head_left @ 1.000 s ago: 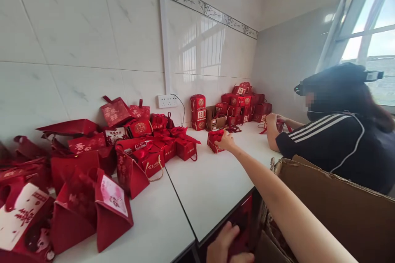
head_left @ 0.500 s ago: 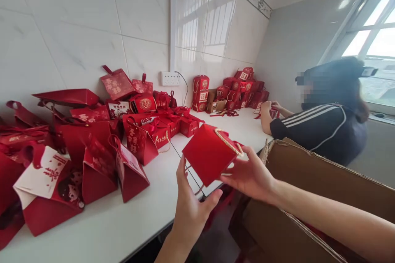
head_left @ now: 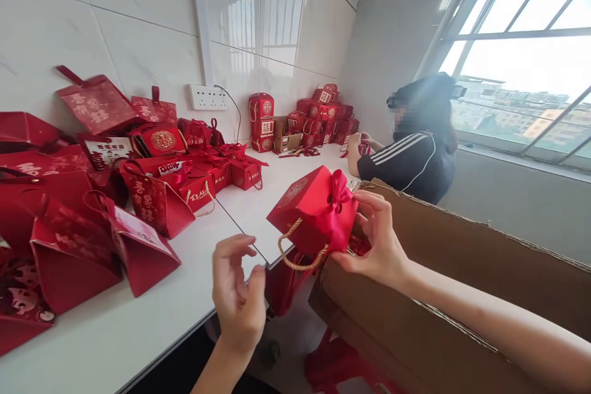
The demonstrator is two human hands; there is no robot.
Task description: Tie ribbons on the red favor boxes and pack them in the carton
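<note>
Red gift box is hanging tilted nr tbl edge & cardboard ctn; R hand is pinching it beside bow; L hand is hovering nearby, fingers curled & spread

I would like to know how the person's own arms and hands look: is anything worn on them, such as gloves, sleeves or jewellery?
The left hand and the right hand are bare, without gloves. No ring, bracelet or watch is visible. The forearms are uncovered as far as they show, with no sleeve, cable or marking on them.
</note>
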